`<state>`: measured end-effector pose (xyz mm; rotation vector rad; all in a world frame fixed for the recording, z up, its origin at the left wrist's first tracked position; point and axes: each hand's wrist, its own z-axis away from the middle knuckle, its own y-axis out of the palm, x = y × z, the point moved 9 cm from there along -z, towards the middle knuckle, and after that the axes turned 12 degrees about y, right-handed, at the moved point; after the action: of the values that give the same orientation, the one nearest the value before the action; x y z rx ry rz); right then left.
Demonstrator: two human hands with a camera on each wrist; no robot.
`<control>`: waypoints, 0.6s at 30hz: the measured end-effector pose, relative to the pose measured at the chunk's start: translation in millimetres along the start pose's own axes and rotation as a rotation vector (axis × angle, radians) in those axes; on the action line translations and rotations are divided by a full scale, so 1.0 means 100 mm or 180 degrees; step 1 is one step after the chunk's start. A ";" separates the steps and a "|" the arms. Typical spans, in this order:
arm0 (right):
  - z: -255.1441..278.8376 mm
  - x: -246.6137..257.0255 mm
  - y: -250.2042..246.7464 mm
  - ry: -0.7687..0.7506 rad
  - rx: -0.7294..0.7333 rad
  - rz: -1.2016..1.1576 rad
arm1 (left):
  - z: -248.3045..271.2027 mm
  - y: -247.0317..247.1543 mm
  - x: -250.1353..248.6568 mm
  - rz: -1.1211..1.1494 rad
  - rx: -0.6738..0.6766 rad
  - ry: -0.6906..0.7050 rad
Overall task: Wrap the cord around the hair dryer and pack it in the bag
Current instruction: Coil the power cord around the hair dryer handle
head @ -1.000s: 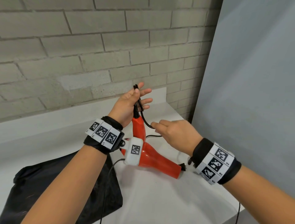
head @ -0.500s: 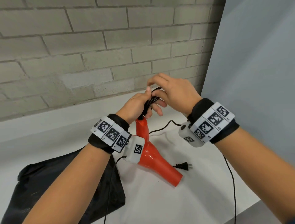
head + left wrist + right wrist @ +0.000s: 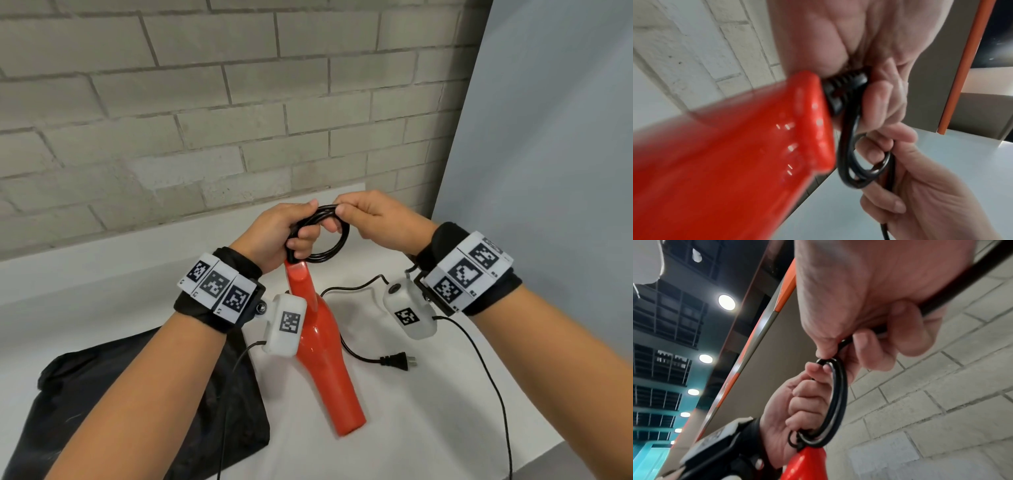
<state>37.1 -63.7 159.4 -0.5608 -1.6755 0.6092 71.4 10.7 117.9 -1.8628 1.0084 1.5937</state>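
Note:
A red hair dryer (image 3: pixel 322 346) stands tilted on the white table, nozzle down toward me, handle end up. Its black cord (image 3: pixel 337 245) is looped into a small coil just above the handle end. My left hand (image 3: pixel 291 233) grips the coil where the cord leaves the handle (image 3: pixel 846 91). My right hand (image 3: pixel 359 216) pinches the top of the coil (image 3: pixel 835 386) and holds the cord's loose run. The rest of the cord trails over the table to the plug (image 3: pixel 399 361), lying right of the dryer. The black bag (image 3: pixel 137 404) lies flat at the lower left.
A grey brick wall (image 3: pixel 205 120) rises behind the white table (image 3: pixel 411 428). A pale blue panel (image 3: pixel 548 154) stands on the right. The table's front edge runs at the lower right. Thin black sensor cables (image 3: pixel 496 394) hang from both wrist cameras.
My right hand rose from beside the dryer to the handle end and laid the cord in loops at my left hand. The dryer's nozzle swung toward me; the plug now lies exposed.

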 end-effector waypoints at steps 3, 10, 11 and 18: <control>-0.04 -0.04 0.07 0.0060 0.0151 -0.0540 | -0.01 0.04 0.04 0.0240 0.0054 -0.0114; -0.06 -0.37 0.09 0.0032 -0.0809 -0.0995 | -0.02 -0.05 0.07 0.0384 -0.0139 -0.0126; -0.03 -0.40 0.14 0.0054 -0.0967 -0.0816 | -0.03 -0.07 0.07 0.0417 -0.0183 -0.0132; 0.07 -0.64 0.99 0.0856 0.0081 0.1184 | -0.05 -0.21 0.05 0.0854 -0.0568 0.0078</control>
<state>45.1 -33.1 45.7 -0.9056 -1.3171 0.7829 91.2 18.9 112.0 -1.9314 1.2035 1.8732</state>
